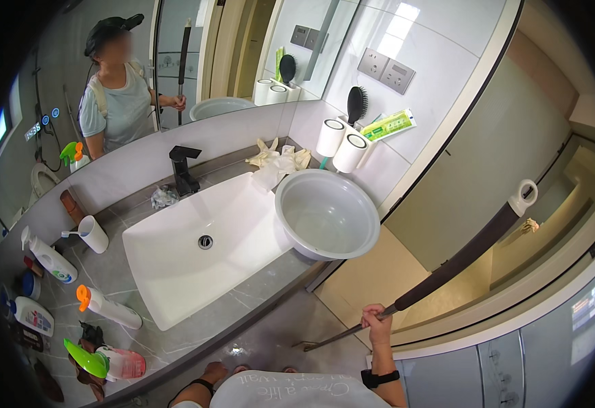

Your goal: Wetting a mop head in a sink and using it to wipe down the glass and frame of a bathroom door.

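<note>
My right hand [378, 324], with a black band on its wrist, is closed around the metal shaft of a long-handled pole [455, 260]. A dark foam-like sleeve covers the pole's upper part, and a white hanging loop [526, 196] caps it. Its lower end slants to the floor [282, 331] beside the vanity; any tool head is too unclear to name. My left hand [215, 371] hangs low near the counter's front edge, its fingers mostly hidden. Before me is a white washbasin [190, 260] with a black faucet [184, 168]. A grey plastic basin [328, 214] rests over its right end.
Pale gloves [277, 158] lie behind the basin. A pump bottle [50, 257], an orange-capped bottle [111, 308], a green-topped spray bottle [118, 362] and a white cup [93, 234] stand or lie on the grey counter [190, 347]. A doorway threshold [430, 336] is at right.
</note>
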Action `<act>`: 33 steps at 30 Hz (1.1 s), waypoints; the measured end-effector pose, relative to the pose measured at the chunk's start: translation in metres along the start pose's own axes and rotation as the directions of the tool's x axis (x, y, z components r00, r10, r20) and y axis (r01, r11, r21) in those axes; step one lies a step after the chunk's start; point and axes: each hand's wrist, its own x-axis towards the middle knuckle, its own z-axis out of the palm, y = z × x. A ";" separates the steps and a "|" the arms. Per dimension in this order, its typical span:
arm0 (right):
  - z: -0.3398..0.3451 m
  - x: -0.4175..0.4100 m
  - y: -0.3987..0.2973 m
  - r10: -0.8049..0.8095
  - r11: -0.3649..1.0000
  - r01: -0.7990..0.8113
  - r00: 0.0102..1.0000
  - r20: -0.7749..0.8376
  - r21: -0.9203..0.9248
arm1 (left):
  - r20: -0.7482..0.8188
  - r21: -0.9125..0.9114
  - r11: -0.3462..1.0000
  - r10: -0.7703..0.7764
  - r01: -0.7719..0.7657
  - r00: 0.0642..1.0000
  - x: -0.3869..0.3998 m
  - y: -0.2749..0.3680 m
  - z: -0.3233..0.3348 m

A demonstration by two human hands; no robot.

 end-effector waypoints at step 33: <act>0.018 0.016 0.012 0.054 0.998 -0.052 0.995 0.085 -0.028 | -0.066 0.106 0.994 -0.004 0.011 0.998 -0.032 0.032 -0.007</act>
